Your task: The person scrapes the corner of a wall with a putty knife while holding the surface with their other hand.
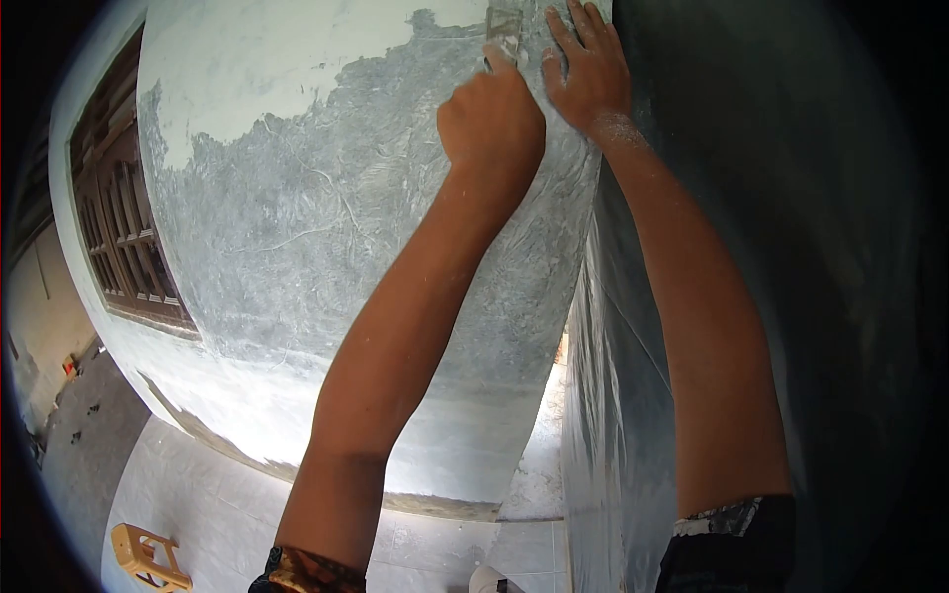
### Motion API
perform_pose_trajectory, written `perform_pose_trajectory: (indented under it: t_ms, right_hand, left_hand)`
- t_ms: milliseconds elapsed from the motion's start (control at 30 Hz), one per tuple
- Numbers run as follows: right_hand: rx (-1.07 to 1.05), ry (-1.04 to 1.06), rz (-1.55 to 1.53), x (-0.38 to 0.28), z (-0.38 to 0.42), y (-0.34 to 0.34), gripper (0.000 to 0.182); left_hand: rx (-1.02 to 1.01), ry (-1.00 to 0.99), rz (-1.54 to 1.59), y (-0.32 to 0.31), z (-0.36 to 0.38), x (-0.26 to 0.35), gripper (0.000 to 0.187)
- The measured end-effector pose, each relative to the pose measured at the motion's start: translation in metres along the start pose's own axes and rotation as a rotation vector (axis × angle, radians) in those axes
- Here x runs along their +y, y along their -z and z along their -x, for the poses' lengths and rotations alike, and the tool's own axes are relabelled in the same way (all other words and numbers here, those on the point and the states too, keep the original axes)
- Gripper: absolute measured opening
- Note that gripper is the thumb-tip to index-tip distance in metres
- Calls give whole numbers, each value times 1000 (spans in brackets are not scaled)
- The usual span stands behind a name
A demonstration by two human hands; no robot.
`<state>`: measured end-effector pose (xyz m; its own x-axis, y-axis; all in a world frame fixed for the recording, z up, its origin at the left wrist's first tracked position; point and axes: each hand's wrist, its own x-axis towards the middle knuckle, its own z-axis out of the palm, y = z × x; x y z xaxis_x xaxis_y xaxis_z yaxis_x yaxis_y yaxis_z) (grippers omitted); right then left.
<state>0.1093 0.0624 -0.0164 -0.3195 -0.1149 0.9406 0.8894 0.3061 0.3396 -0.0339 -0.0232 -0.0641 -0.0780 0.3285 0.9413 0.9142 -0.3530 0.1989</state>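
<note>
My left hand [491,114] is closed around a scraper [504,24], its index finger stretched along the tool toward the blade. The blade lies against the upper part of the wall [297,208], where bare grey patches meet pale paint. Just to the right, my right hand [590,69] rests with fingers spread near the wall's edge. White dust coats its fingers and wrist. How the scraper's handle sits inside my left fist is hidden.
Left of the scraped area is a brown wooden window [124,212]. Clear plastic sheeting [598,395] hangs beside the wall's right edge. A yellow plastic stool [148,555] stands on the grey tiled floor [237,524] at lower left.
</note>
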Motion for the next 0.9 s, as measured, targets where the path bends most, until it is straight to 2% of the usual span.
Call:
perform_pose_trajectory:
  t_ms: [67, 100, 167, 267, 500, 567, 700, 767, 900]
  right_hand:
    - [4, 2, -8, -1, 0, -1, 59]
    - [9, 4, -11, 0, 0, -1, 59]
    - [11, 7, -5, 1, -2, -1, 59]
    - [13, 16, -1, 1, 1, 0, 59]
    - [-21, -18, 32, -2, -1, -2, 60]
    - [-17, -14, 21, -1, -2, -1, 60]
    - [-25, -14, 23, -1, -1, -1, 61]
    - [-25, -19, 18, 0, 0, 0, 61]
    - [-29, -14, 39, 0, 0, -3, 61]
  left_hand:
    - [-138, 63, -24, -1, 6, -1, 40]
    - [-137, 61, -21, -2, 4, 0, 40]
    - [4, -8, -21, -5, -4, 1, 43]
    - [45, -13, 26, -5, -15, 8, 45]
    - [-77, 24, -15, 0, -1, 0, 41]
    - [-29, -36, -32, 3, -12, 2, 60]
    - [5, -37, -25, 1, -15, 7, 61]
    - [24, -3, 26, -3, -5, 2, 39]
    - [-92, 37, -18, -5, 3, -2, 42]
